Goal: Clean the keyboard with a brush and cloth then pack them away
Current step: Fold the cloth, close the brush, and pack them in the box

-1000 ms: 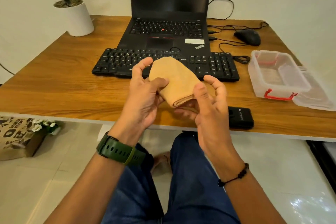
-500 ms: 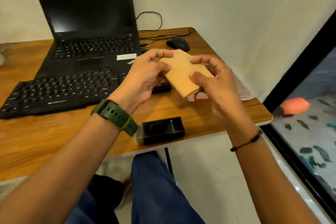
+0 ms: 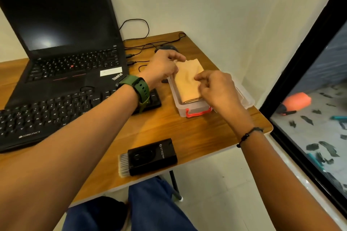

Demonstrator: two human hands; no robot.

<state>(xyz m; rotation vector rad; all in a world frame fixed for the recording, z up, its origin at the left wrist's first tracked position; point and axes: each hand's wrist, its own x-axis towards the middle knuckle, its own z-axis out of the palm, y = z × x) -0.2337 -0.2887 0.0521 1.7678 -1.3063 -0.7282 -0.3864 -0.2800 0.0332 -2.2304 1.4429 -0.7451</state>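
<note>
A folded tan cloth [image 3: 187, 82] lies partly inside a clear plastic box [image 3: 197, 111] with red latches, its far end sticking up over the box's back rim. My left hand [image 3: 163, 67] pinches the cloth's far left edge. My right hand [image 3: 216, 88] pinches its right side over the box. The black brush [image 3: 150, 156], bristles pointing left, lies on the desk near the front edge, apart from both hands. The black keyboard [image 3: 56, 112] sits to the left, in front of the laptop.
An open black laptop [image 3: 62, 43] stands at the back left. A mouse [image 3: 166, 48] and cables lie behind the box. The box's clear lid [image 3: 244, 95] rests to its right, close to the wooden desk's [image 3: 187, 137] right edge. A dark window frame stands right.
The view swung right. Both hands carried the cloth from in front of me over to the clear box and lowered it in.
</note>
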